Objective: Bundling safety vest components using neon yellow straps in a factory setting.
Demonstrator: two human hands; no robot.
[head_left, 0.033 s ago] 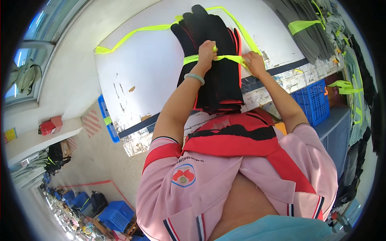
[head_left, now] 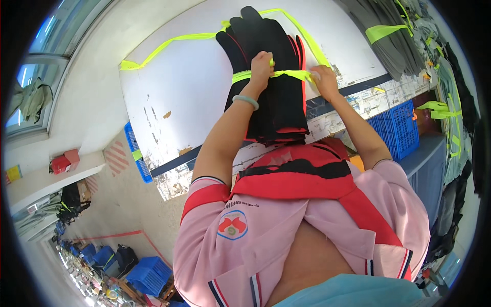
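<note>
A stack of black gloves (head_left: pixel 280 110) with red edging lies on the white tabletop (head_left: pixel 179 97), its fingers toward the far side. Around its middle runs a neon yellow fabric strip (head_left: pixel 241 76). Closed in a fist over the top of the stack, my left hand (head_left: pixel 261 72) grips this strip, and a bit of yellow pokes out above the fist. At the stack's right edge, my right hand (head_left: pixel 324 82) pinches the strip where it stretches away from the left fist. Another length of yellow strip (head_left: pixel 189 36) loops loosely behind the gloves.
Grey fabric pieces (head_left: pixel 383 41) bound with yellow lie at the table's far right. A blue crate (head_left: pixel 395 130) stands below the right edge, beside a grey cabinet (head_left: pixel 427 169). Another blue basket (head_left: pixel 137 152) sits by the table's left side. Bundled garments (head_left: pixel 450 123) line the far right.
</note>
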